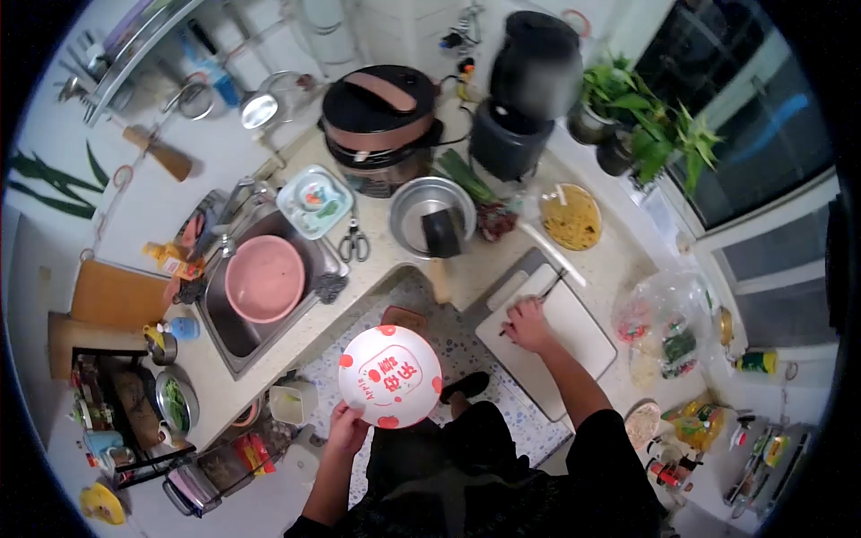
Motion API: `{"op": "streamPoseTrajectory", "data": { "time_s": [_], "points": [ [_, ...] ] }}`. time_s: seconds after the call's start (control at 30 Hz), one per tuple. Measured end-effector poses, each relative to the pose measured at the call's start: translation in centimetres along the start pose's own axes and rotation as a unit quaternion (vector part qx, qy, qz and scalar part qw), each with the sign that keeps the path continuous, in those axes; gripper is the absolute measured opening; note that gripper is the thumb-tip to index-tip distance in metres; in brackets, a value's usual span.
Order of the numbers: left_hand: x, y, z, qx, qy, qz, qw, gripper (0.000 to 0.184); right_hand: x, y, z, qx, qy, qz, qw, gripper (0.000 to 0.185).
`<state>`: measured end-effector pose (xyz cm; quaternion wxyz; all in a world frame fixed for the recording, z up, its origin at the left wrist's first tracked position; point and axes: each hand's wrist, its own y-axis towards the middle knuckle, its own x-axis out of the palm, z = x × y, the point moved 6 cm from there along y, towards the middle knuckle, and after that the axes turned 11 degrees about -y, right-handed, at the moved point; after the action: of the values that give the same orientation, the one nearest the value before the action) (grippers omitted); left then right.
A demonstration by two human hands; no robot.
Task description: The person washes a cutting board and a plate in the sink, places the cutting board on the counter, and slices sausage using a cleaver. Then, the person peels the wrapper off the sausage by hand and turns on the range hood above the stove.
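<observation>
My left hand [348, 427] grips the lower left edge of a round white plate [414, 377] with red apple prints and red lettering. The plate is held up above the floor, in front of my body. My right hand [529, 325] is over the white cutting board [574, 336], its fingers closed around a thin dark utensil [552, 287]. The utensil's ends stick out on both sides of the hand; its exact kind is unclear. Left of the board, a black broad-bladed tool with a wooden handle [439, 280] rests across a metal pot [405, 215].
A pink basin [265, 279] sits in the sink [235, 345]. Scissors [354, 242] and a compartment tray [296, 202] lie beside it. Behind are a black-lidded cooker [377, 103], leafy greens [466, 175] and a yellow-filled dish [571, 217]. Plastic bags [668, 314] stand right of the board.
</observation>
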<state>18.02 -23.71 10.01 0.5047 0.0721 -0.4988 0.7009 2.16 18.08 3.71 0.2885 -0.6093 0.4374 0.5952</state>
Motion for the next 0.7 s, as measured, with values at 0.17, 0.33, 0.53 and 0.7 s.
{"op": "streamPoseTrajectory", "data": {
  "time_s": [0.17,0.33,0.53,0.7],
  "points": [
    [-4.5,0.6,6.8,0.018,-0.044,-0.023,0.999,0.04,-1.2,2.0,-2.5,0.085,-0.032,-0.001,0.996,0.037],
    [-9.9,1.0,15.1,0.059,-0.092,-0.003,0.994,0.044,-0.6,4.2,-13.1,0.175,-0.007,0.013,0.984,0.034],
    [-15.7,4.8,23.1,0.092,-0.12,0.063,0.987,0.047,3.4,17.0,-32.3,0.128,0.164,0.023,0.978,0.027],
    [-17.8,9.3,27.2,0.108,-0.14,0.092,0.98,0.051,4.2,33.9,-38.7,0.134,0.253,0.012,0.958,0.028]
  ]
}}
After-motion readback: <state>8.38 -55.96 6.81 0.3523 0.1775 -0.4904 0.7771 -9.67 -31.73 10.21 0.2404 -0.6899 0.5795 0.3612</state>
